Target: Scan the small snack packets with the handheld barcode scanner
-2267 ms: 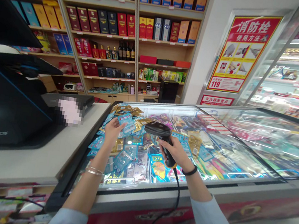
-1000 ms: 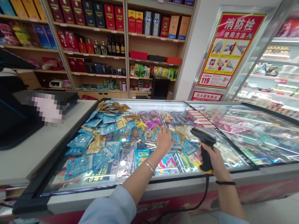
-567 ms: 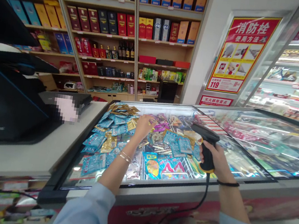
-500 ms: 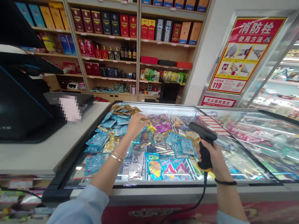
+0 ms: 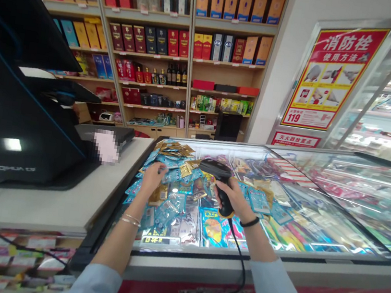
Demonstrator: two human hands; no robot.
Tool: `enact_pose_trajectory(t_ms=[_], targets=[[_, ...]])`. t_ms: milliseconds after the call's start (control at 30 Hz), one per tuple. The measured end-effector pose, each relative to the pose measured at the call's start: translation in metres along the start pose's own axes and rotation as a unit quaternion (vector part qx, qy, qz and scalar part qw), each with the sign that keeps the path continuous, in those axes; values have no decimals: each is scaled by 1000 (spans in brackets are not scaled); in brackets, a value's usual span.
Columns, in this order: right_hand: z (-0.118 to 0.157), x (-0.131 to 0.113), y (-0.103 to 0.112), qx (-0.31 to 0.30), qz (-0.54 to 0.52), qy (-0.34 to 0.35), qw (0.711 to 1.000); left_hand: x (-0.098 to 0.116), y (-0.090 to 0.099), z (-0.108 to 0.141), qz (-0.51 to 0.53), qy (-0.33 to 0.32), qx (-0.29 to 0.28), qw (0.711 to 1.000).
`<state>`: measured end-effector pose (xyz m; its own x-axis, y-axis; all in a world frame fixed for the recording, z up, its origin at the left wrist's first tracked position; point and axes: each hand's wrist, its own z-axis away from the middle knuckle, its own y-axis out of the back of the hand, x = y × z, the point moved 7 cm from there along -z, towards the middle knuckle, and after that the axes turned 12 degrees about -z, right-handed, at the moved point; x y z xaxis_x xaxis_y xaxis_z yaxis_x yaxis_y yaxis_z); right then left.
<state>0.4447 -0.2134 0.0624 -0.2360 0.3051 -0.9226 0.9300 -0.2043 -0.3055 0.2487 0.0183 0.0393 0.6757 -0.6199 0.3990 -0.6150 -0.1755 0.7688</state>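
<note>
- Leftward came my right hand (image 5: 234, 199), fingers clenched round the scanner (image 5: 215, 168).
- My left hand (image 5: 152, 177) curled at blue packets (image 5: 171, 176); I couldn't tell its grip.
- Stocked shelves (image 5: 226, 74) stood behind the freezer (image 5: 193, 264).

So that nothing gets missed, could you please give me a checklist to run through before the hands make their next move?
1. Scanner held in the right hand: ok.
2. Cable joined to the scanner's handle: ok.
3. Packets spread out singly: not ok, many overlap.
4. Packets resting on the freezer's glass top: ok.
5. Left hand gripping a packet: cannot tell, its fingertips are among them.
</note>
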Motion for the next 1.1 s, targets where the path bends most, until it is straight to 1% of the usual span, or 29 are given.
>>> enact_pose_trajectory(t_ms=[67,133,233,367,500,600,667,833,933,1033,1100], targets=[[-7,15,-8,-23,-9,-6,1000,7,-10,-1,-33,-46,-22,998],[-12,27,-10,-35,-17,-10,999,16,-18,-1,-75,-90,-47,992],[-17,38,-8,-34,-25,-25,999,23,-26,-1,-127,-119,-81,981],[-17,37,-4,-21,-51,-34,998,23,-36,2,-176,-118,-118,970],[-15,31,-4,-16,-66,-29,997,24,-42,3,-214,-114,-142,960],[-14,31,-4,-15,-68,-30,997,27,-41,2,-230,-104,-145,957],[-13,31,-4,-18,-68,-27,997,30,-37,1,-229,-100,-138,958],[-11,31,-1,-10,-66,-21,998,36,-22,0,-201,-102,-112,968],[-10,29,2,2,-61,-17,998,37,-14,-1,-156,-109,-103,976],[-10,29,4,10,-61,-23,998,32,-5,-5,-51,-82,-73,993],[-10,29,6,19,-60,-26,998,23,1,-9,53,-35,-31,997]])
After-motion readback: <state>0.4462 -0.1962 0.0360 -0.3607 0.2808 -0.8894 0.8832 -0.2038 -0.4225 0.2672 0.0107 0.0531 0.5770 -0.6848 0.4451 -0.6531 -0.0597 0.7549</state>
